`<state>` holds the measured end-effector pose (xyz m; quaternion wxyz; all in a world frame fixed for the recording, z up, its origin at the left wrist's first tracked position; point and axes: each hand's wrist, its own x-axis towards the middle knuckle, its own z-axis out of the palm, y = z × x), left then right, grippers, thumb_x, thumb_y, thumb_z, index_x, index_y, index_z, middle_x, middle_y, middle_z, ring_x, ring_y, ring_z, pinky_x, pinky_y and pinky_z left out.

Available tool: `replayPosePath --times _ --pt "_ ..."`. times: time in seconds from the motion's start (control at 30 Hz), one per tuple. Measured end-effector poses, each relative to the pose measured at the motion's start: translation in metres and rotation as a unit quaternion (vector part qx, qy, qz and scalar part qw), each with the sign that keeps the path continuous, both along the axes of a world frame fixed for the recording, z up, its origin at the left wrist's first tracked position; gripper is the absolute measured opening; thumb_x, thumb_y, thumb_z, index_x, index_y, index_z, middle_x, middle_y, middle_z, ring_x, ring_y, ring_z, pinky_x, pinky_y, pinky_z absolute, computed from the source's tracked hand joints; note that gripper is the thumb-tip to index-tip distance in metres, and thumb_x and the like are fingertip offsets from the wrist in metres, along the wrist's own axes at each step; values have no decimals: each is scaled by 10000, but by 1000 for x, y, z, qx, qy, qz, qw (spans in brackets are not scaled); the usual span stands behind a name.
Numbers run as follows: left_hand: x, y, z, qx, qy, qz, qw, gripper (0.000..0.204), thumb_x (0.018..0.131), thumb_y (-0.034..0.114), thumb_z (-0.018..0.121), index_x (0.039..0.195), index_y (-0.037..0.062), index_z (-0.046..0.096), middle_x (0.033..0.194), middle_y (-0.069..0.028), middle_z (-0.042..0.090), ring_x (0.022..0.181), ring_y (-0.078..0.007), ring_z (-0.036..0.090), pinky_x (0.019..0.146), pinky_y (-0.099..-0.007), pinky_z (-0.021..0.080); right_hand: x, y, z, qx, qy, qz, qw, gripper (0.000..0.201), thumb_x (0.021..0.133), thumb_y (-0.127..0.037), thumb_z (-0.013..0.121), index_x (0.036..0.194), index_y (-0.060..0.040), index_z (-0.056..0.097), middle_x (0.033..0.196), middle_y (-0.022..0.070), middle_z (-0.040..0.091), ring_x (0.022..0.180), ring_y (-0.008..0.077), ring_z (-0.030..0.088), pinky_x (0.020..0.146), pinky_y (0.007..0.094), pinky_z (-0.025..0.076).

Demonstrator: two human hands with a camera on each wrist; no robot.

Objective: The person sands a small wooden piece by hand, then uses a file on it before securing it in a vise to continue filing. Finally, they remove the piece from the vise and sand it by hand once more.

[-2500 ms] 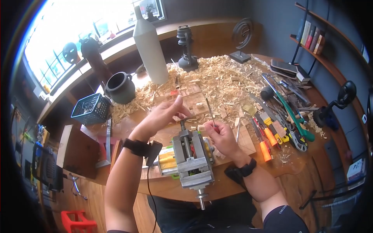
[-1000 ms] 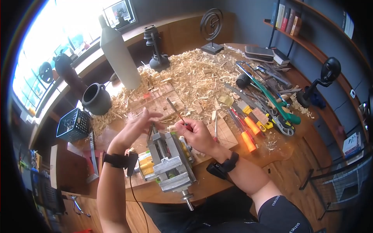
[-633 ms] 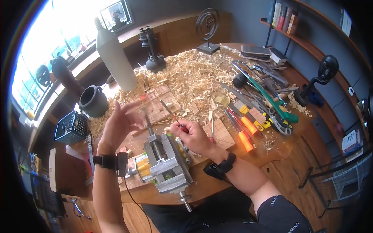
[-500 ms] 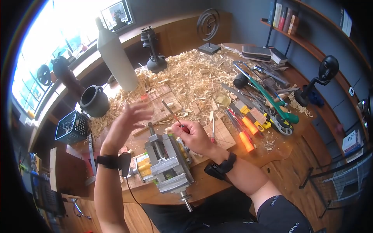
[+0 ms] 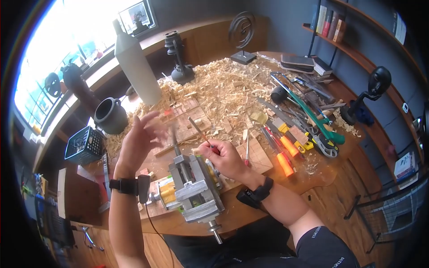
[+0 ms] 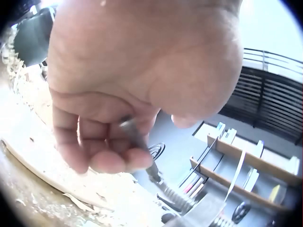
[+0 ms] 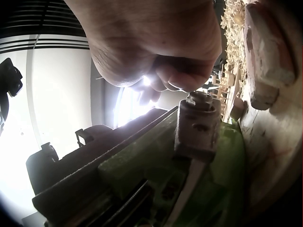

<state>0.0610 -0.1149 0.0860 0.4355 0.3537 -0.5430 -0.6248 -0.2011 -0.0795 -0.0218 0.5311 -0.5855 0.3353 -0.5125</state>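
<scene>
In the head view my left hand hovers beside the far end of a metal vise, its fingers loosely spread and blurred. The left wrist view has those fingers bent loosely behind the round end of the vise screw, overlapping it. My right hand grips a slim tool with a red handle and a long narrow metal shaft, which points up and away. That hand is just beyond the right side of the grey vise; from the right wrist its curled fingers appear close above a metal block.
Wood shavings cover the back of the table. Orange-handled tools, a green-handled saw and pliers lie on the right. Another red-handled tool rests on a wooden board. A dark pot and basket stand left.
The head view has turned, shifting the scene leftward. My left hand has lifted off the screw's end and opened out. My right hand keeps the red-handled tool, now tilted more to the left.
</scene>
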Motion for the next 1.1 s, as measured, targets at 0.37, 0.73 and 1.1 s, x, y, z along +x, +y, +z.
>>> replayPosePath --times 0.37,0.73,1.1 --pt "-20 14 -11 -8 -315 -51 948 692 1118 568 217 1362 59 618 996 -39 690 931 -131 654 885 -302 515 -2 3 6 39 -30 15 999 248 1048 -251 655 969 -22 708 680 -117 473 631 -12 371 529 219 283" --pt "-2 1 -9 -26 -53 -3 998 723 1084 625 266 1469 62 505 1353 -143 650 1201 -247 631 1000 -414 496 -3 4 6 25 -25 10 999 265 1044 -274 662 981 -22 711 685 -117 483 633 -14 378 524 215 282" --pt "-6 9 -11 24 -271 -4 962 709 1102 609 239 1352 70 625 889 -38 675 821 -144 630 826 -325 508 -3 4 3 52 -38 22 998 266 1053 -274 649 983 -24 704 675 -123 458 606 -17 362 506 215 257"
